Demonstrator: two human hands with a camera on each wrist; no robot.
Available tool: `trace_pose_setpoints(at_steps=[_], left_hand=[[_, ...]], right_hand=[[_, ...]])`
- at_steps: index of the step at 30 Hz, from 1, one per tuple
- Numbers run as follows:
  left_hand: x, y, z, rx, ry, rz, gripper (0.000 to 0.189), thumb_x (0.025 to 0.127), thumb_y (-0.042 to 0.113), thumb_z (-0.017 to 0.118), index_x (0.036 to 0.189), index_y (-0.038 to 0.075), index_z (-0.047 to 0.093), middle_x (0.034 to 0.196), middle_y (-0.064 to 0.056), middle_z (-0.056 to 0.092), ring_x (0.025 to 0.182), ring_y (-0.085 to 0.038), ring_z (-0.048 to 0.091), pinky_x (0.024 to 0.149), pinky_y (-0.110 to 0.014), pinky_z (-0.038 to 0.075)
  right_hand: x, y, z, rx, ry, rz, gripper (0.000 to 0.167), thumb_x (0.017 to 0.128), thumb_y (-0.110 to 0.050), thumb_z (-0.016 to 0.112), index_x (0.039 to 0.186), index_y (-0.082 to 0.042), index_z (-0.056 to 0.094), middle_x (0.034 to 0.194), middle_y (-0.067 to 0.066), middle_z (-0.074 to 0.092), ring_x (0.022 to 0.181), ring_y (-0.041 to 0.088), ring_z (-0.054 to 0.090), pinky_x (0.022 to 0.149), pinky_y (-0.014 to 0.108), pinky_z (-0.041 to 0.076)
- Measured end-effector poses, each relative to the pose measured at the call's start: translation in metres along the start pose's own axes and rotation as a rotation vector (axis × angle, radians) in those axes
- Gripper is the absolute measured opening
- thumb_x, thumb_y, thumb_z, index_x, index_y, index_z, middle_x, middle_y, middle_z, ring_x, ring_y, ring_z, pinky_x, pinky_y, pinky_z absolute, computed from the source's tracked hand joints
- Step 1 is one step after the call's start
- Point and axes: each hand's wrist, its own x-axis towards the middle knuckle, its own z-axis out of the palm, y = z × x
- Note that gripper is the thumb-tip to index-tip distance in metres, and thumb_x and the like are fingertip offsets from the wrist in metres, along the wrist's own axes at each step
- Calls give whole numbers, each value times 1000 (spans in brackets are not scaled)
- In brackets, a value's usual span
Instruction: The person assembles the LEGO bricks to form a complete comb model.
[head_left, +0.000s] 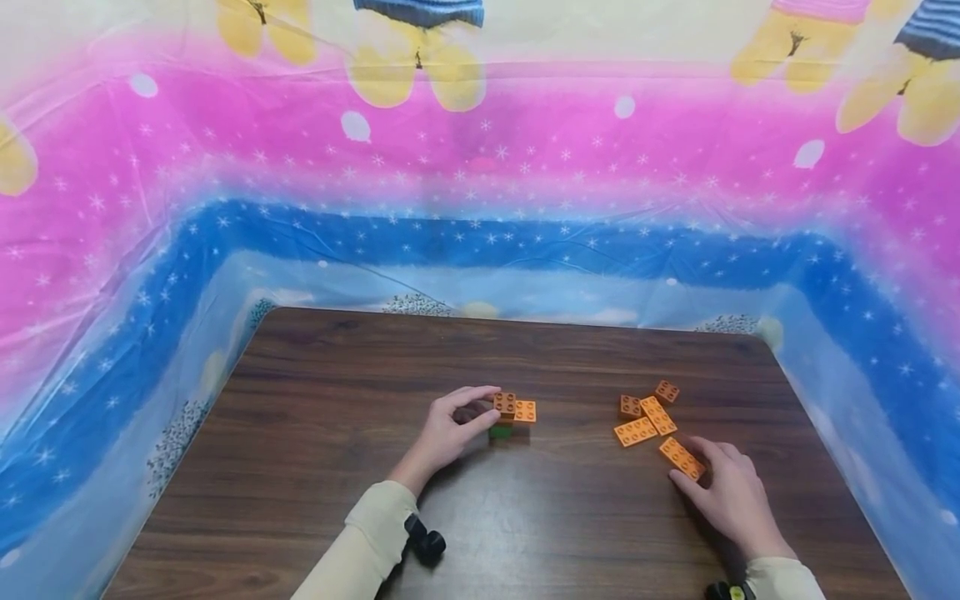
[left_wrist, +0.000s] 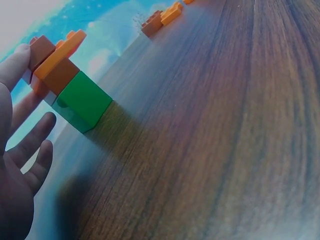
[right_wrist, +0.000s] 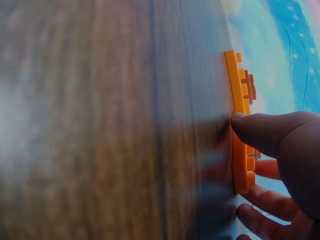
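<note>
My left hand (head_left: 444, 429) grips a small stack of toy building bricks near its top, thumb on the near side. The stack has a brown brick (head_left: 505, 403) on top, an orange plate (head_left: 527, 412) jutting out to the right, another brown brick (left_wrist: 61, 76) below it, and a green brick (left_wrist: 86, 102) at the base on the table. On the right, my right hand (head_left: 731, 492) pinches a flat orange eight-stud brick (head_left: 681, 459) between thumb and fingers, low at the tabletop. In the right wrist view the thumb (right_wrist: 265, 131) covers part of an orange edge.
Beyond the right hand lie two more orange bricks (head_left: 635, 432) and two small brown bricks (head_left: 667, 392), close together. All stand on a dark wooden table (head_left: 360, 367). A patterned pink and blue cloth (head_left: 480, 242) hangs around its far and side edges.
</note>
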Motion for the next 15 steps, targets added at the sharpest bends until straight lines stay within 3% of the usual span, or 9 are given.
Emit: trace_pose_setpoints(at_steps=[5, 15], left_hand=[[0, 0, 0, 1, 1, -4, 34, 99, 7, 73, 133, 7, 72, 124, -14, 71, 108, -41, 67, 88, -51, 56], [0, 2, -1, -6, -8, 0, 35, 100, 7, 72, 134, 2, 70, 124, -14, 71, 108, -41, 67, 87, -46, 57]], right_hand=[[0, -1, -2, -31, -10, 4, 61, 88, -37, 86, 129, 4, 68, 121, 29, 64, 108, 47, 57, 83, 66, 47], [-1, -1, -1, -49, -11, -4, 55, 89, -36, 85, 124, 4, 72, 113, 24, 66, 99, 42, 58, 77, 60, 48]])
